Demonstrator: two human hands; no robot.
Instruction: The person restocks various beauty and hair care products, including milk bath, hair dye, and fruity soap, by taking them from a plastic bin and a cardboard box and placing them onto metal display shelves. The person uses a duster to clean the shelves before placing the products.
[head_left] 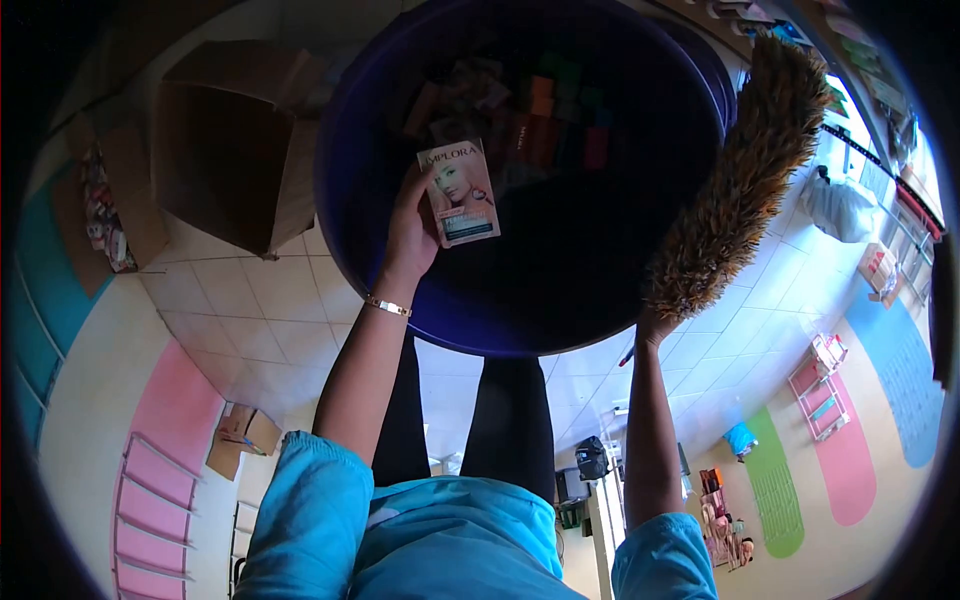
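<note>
- Hair-colour box [459,192], a small pink pack printed with a face and the word "IMPLORA", sits just above the middle of the frame, held up over the dark inside of the blue basin [600,265].
- Left hand [410,235] has it by the left edge only. The thumb lies along the side and the fingers are tucked behind the pack. The hand is partly closed, a light pinch rather than a full wrap, and a thin bracelet [388,306] sits on the wrist below.
- Right hand [650,325], at centre right, is closed about the base of a feather duster [745,160]. The bristles run up toward the upper right of the frame, along the basin's right rim, and they hide most of the fingers.
- More packs [540,120] lie in a jumble at the top of the basin, too dim to read.
- An open cardboard carton [225,150] stands on the tiled floor [250,320] at upper left, just beside the basin.
- Risks, as I judge them:
  - The edge pinch is slight, so a tilt of the wrist could let the pack slide out and drop.
  - The duster head hangs close to the rim, so a wide sweep could knock the basin or scatter the loose packs.
  - Dim light inside the basin could lead to a misread label.
</note>
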